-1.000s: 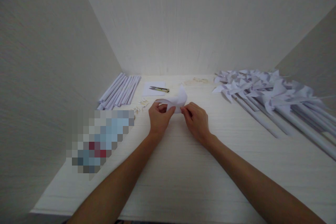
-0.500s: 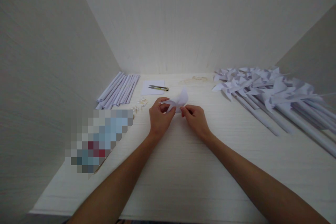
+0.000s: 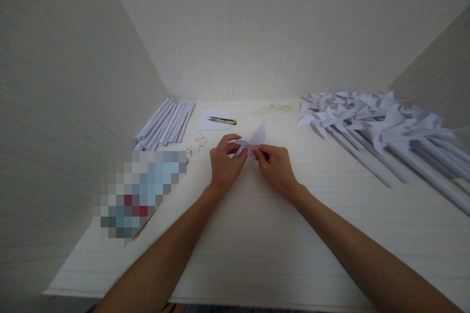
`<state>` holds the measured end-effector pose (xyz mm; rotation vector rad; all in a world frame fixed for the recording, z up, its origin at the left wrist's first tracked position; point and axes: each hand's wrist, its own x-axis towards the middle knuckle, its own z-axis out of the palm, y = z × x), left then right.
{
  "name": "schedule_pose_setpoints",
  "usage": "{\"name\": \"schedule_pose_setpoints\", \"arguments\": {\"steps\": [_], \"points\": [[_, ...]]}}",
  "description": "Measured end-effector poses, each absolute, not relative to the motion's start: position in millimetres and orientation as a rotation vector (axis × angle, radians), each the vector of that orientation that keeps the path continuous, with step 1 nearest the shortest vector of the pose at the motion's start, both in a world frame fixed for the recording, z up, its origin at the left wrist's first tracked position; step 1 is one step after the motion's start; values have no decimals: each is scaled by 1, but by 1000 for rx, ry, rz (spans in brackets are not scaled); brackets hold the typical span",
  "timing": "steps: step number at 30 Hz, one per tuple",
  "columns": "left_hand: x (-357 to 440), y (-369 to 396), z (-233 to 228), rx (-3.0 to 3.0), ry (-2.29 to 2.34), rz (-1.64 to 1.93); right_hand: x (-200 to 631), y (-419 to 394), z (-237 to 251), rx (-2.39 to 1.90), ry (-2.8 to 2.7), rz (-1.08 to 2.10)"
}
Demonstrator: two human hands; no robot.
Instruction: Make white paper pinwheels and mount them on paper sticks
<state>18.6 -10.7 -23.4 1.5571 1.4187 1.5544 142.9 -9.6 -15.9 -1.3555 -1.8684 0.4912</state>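
A white paper pinwheel head (image 3: 259,135) with curved blades is held up above the middle of the table. My left hand (image 3: 226,162) grips its left side, thumb and fingers closed on the folded paper. At the pinwheel's lower right, my right hand (image 3: 276,166) is pinched close against the paper near its centre. Whether the right fingertips also hold something small there is hidden. One blade points up and to the right between the hands.
Rolled paper sticks (image 3: 167,123) lie at the back left. Thread snips (image 3: 222,120) rest on white paper sheets (image 3: 205,121). Small pale pieces (image 3: 198,143) lie nearby, with thin tan bits (image 3: 275,107) farther back. Several finished pinwheels (image 3: 382,127) are piled right. A blurred-out object (image 3: 154,181) lies left.
The upright blade has shifted slightly and looks narrower and more pointed. Both hands keep nearly the same grip, and the view has tilted a little.
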Motion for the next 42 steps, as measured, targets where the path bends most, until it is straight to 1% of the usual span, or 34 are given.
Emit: {"name": "schedule_pose_setpoints", "arguments": {"steps": [2, 3, 4, 7, 8, 9, 10, 13, 15, 20, 29, 31, 35, 36, 37, 40, 41, 42], "points": [[19, -11, -23, 1553, 1409, 1552, 144, -10, -16, -1325, -1930, 341], [19, -11, -23, 1546, 1406, 1552, 144, -10, -16, -1326, -1924, 354], [19, -11, -22, 1540, 1402, 1547, 144, -9, -16, -1339, -1889, 439], [19, -11, -21, 1517, 1394, 1539, 143, -6, -16, -1380, -1692, 884], [19, -11, -21, 1512, 1390, 1536, 143, -5, -16, -1383, -1651, 981], [19, -11, -20, 1509, 1382, 1531, 143, -5, -15, -1387, -1644, 997], [19, -11, -20, 1505, 1372, 1523, 143, -5, -15, -1391, -1669, 933], [19, -10, -21, 1469, 1316, 1492, 146, -7, -12, -1386, -1821, 559], [19, -9, -21, 1433, 1279, 1475, 148, -8, -11, -1391, -1877, 427], [19, -8, -21, 1366, 1247, 1451, 150, -7, -13, -1397, -1894, 408], [18, -8, -21, 1404, 1240, 1457, 149, -7, -11, -1376, -1855, 506], [17, -8, -21, 1428, 1267, 1461, 149, -6, -11, -1370, -1822, 580], [17, -8, -23, 1469, 1311, 1474, 148, -6, -12, -1430, -1742, 873], [16, -8, -23, 1473, 1320, 1471, 148, -7, -12, -1455, -1758, 853], [16, -8, -23, 1474, 1332, 1464, 147, -9, -12, -1473, -1805, 765], [16, -8, -22, 1461, 1365, 1457, 146, -14, -11, -1442, -1992, 334], [16, -8, -22, 1456, 1371, 1463, 145, -14, -10, -1430, -2011, 278], [16, -8, -22, 1455, 1373, 1470, 144, -13, -10, -1431, -2001, 310]]}}
